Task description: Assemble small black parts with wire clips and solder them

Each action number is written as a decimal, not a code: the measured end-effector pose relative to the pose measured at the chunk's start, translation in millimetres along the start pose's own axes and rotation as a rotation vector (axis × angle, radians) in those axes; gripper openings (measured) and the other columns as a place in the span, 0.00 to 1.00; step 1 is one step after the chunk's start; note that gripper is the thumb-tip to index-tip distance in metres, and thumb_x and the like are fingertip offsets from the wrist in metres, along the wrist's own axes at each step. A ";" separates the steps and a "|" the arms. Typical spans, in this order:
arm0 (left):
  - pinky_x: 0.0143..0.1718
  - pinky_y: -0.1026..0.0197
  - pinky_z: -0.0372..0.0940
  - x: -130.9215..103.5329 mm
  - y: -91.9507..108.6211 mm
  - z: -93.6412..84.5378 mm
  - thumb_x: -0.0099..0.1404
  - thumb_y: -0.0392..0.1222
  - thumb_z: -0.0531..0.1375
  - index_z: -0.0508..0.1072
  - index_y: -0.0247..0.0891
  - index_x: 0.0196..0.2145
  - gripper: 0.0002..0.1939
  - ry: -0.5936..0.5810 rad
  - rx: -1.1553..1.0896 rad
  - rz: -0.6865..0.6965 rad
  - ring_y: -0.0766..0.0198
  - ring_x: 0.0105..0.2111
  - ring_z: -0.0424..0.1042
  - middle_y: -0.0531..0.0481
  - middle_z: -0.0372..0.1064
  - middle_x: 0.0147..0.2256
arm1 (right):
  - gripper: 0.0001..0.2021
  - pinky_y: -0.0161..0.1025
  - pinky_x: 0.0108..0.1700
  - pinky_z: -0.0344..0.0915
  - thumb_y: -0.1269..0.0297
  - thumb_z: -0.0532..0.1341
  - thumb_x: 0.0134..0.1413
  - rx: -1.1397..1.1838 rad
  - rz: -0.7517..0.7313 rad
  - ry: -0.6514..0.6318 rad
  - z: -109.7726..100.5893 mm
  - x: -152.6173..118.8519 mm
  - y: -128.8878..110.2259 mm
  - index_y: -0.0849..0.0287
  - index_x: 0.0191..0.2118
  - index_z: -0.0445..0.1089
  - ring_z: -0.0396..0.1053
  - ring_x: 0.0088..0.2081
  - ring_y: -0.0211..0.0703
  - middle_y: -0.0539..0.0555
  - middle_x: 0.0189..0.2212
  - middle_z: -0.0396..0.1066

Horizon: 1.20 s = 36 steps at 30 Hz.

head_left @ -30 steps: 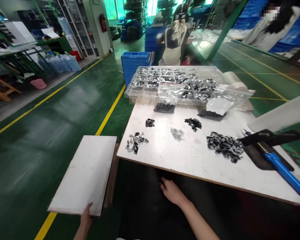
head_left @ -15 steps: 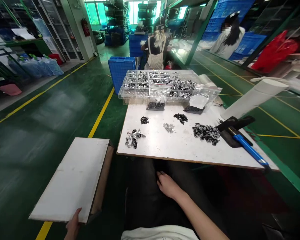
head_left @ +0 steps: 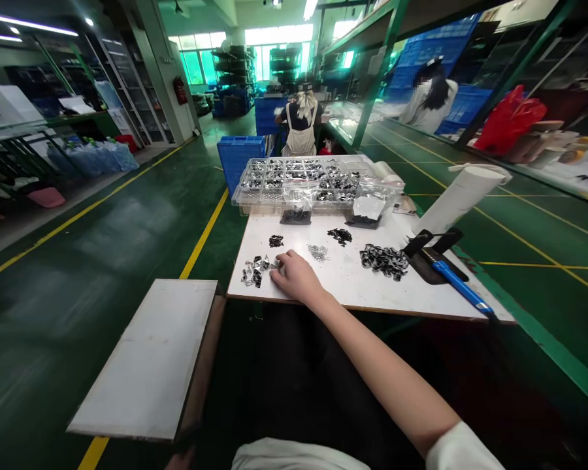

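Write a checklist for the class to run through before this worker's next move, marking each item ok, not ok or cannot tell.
1. Right hand at the shiny pieces: ok.
2. Piece gripped between its fingers: cannot tell, too small.
3. Left hand fully in view: not ok, cut off by the bottom edge.
4. Blue-handled tool apart from the right hand: ok.
5. Fine silvery pile separate from the shiny pieces: ok.

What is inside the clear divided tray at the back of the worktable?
The clear tray holds many small shiny pieces, sorted into compartments. Two plastic bags lean at its front and partly cover the nearest compartments, so their contents can't be fully seen.
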<state>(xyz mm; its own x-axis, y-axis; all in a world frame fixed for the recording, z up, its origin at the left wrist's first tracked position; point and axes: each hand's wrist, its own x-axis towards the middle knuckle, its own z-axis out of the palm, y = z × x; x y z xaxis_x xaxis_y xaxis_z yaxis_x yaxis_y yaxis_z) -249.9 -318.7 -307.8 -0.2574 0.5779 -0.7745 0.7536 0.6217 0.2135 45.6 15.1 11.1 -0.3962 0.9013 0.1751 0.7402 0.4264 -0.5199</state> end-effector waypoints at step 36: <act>0.40 0.62 0.72 -132.4 443.3 -206.9 0.67 0.36 0.62 0.80 0.42 0.49 0.14 0.247 -0.494 1.301 0.60 0.42 0.76 0.45 0.76 0.44 | 0.17 0.35 0.28 0.56 0.49 0.65 0.56 0.936 0.227 -0.095 -69.3 -62.6 91.6 0.60 0.32 0.74 0.61 0.27 0.35 0.48 0.24 0.68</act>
<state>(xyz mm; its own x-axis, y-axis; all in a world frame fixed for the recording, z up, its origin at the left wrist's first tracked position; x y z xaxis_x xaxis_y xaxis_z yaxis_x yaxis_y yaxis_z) -6.9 -10.2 12.6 0.3106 0.9181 0.2461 0.2583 -0.3307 0.9077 175.8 3.0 10.4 -0.3700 0.9272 -0.0581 0.0879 -0.0273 -0.9958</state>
